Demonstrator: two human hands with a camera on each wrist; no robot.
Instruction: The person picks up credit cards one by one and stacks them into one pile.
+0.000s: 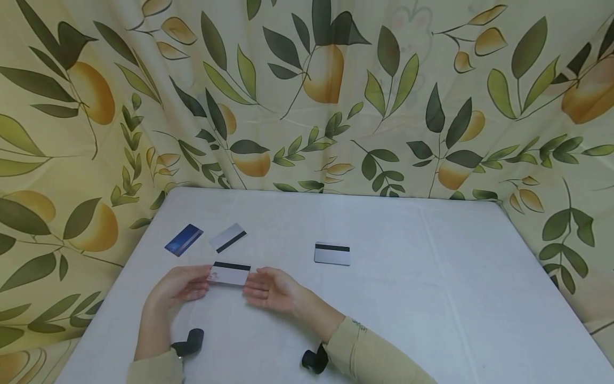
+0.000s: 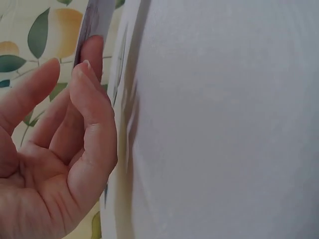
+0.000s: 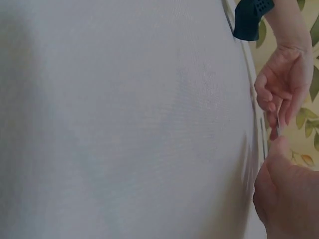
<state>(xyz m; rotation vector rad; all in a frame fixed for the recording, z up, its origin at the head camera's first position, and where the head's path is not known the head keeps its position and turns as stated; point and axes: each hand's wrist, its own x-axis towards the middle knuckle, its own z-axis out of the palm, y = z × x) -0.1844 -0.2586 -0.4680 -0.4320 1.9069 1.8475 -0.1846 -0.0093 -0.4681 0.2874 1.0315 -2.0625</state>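
A white magnetic-stripe card (image 1: 231,274) with a black band and a faint pink print is held up between both hands. At its left edge, my left hand (image 1: 179,285) holds it with the fingertips. The left wrist view shows the card (image 2: 102,17) nearly edge-on, with curled fingers (image 2: 92,55) against it. My right hand (image 1: 275,290) holds the opposite edge, thumb on top and fingers beneath, palm turned upward. In the right wrist view the right hand (image 3: 286,191) meets the thin card edge, across from the left hand (image 3: 286,74).
A blue card (image 1: 184,240) and a silver striped card (image 1: 228,238) lie tilted at the left back of the white-covered table (image 1: 408,298). Another silver striped card (image 1: 332,254) lies right of the hands. A printed curtain (image 1: 288,122) hangs behind. Each wrist wears a black camera.
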